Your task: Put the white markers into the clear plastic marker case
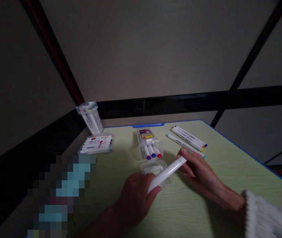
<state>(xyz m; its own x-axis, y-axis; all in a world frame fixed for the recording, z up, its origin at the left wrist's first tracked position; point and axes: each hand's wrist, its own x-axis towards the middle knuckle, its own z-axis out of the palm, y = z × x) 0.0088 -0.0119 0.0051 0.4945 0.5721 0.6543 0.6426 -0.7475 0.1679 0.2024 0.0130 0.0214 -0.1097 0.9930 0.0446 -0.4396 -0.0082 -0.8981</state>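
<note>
A white marker slants up to the right between my two hands. My left hand is wrapped round its lower end. The fingers of my right hand pinch its upper end, where a seam shows near the fingertips. Behind the marker lies the small clear lid of a plastic case. Just beyond it, a clear marker case lies on its side, mouth facing me, with purple, blue and red marker ends showing. To the right, a marker with turquoise ends lies close to my right hand.
Several white markers lie side by side at the back right of the pale green table. At the left are a flat marker pack and an upright clear container of markers. Walls rise behind and left.
</note>
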